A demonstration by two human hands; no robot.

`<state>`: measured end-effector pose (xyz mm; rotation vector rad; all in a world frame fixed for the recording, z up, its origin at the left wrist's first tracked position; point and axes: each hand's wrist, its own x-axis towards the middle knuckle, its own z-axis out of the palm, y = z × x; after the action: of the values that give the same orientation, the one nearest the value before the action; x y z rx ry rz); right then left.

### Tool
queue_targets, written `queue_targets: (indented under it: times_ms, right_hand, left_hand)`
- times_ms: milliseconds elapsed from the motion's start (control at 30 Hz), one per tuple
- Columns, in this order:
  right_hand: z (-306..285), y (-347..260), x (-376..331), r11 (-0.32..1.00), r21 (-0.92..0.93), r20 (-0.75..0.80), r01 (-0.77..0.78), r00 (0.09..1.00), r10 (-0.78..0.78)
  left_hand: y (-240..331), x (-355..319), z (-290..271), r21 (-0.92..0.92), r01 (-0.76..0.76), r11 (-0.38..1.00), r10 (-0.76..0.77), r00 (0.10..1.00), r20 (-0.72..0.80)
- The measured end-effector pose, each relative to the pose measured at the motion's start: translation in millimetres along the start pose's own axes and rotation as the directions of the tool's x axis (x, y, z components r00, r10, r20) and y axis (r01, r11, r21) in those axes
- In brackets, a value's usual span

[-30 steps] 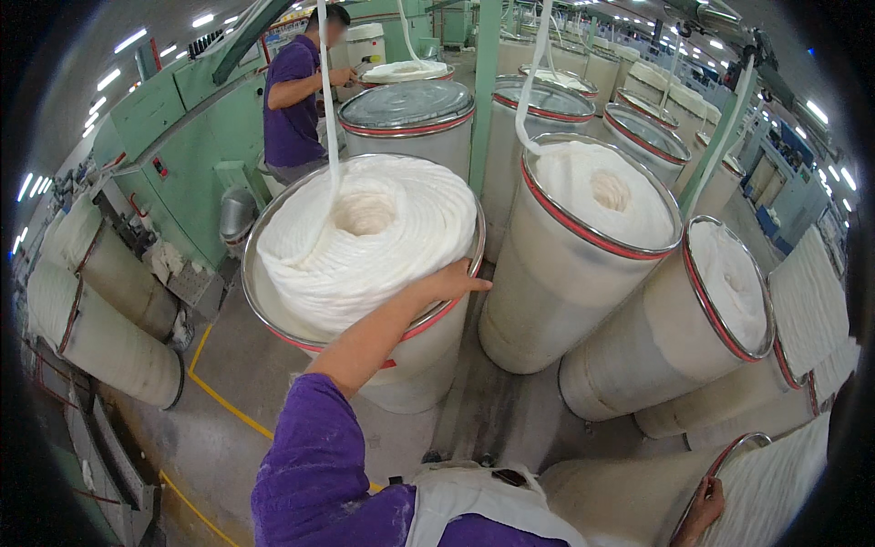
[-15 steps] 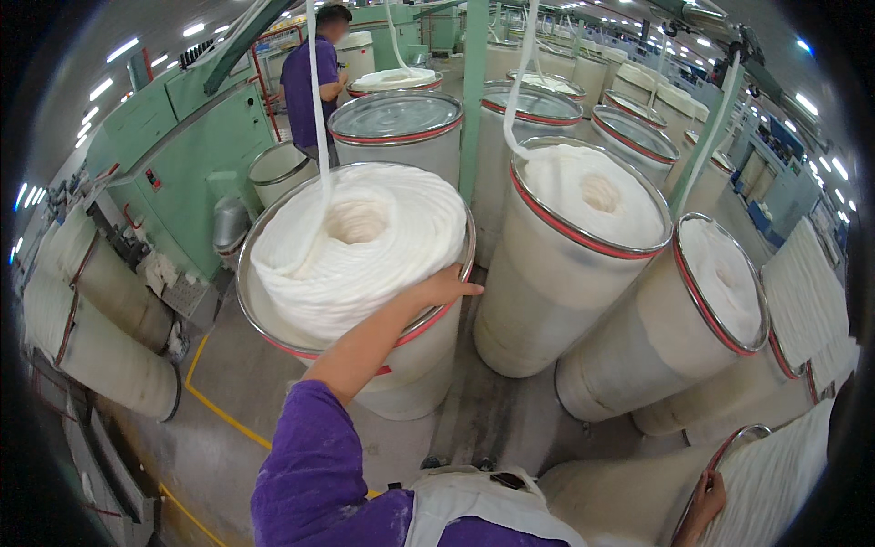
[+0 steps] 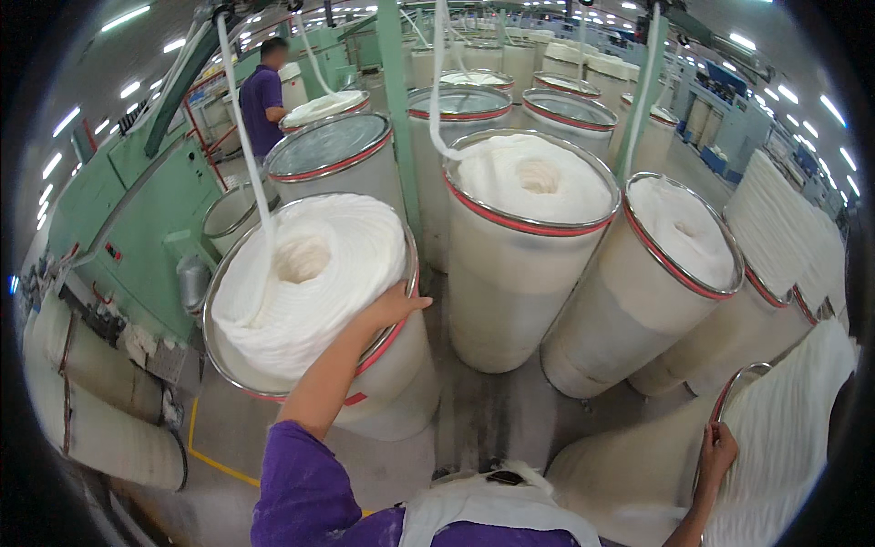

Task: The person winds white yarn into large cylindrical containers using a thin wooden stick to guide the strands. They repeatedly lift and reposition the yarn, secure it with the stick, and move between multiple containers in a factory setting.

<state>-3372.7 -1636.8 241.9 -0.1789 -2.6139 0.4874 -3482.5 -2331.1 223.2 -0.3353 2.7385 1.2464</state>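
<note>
My left hand grips the near right rim of a tall whitish can with a red band. Its fingers are on the inner side and its thumb outside. Thick coils of white fibre sliver fill this can around a centre hole, and one strand rises from them to an overhead guide. At the lower right, my right hand is closed around the metal rim of a second can, heaped with white sliver. This can leans in the view beside my apron.
Two sliver-filled cans stand close between my hands. Behind are lidded cans and a green post. A person in purple stands by a green machine at the far left. A yellow line marks the floor.
The view has turned, so most of the cans appear farther left. Both hands keep their hold on the rims; more of my right forearm shows. The person in purple has lowered their head slightly.
</note>
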Motion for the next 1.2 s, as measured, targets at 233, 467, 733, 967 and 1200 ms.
queue_targets:
  times_ms: [233, 467, 733, 967, 1200]
  right_hand:
    - [-4, -9, -1, 1.0, 0.02, -0.005, 0.002, 1.0, -0.002]
    - [0, -2, -1, 0.999, -0.03, -0.021, 0.037, 0.999, -0.038]
    - [-4, -9, -2, 1.0, 0.0, -0.004, 0.028, 1.0, -0.028]
    - [-4, -15, -1, 1.0, -0.022, -0.021, 0.011, 1.0, -0.012]
    - [-6, -17, -2, 0.999, 0.049, -0.039, -0.02, 0.999, 0.022]
  left_hand:
    - [1, -2, 2, 0.13, -0.125, 0.984, 0.142, 0.982, -0.126]
    - [2, -3, 1, -0.02, -0.092, 0.996, 0.091, 0.995, -0.032]
    - [20, -17, -3, 0.033, -0.014, 0.999, 0.015, 0.999, -0.031]
    - [2, -5, 2, -0.097, -0.052, 0.994, 0.051, 0.999, -0.008]
    - [7, -9, 2, -0.007, -0.096, 0.995, 0.095, 0.994, -0.048]
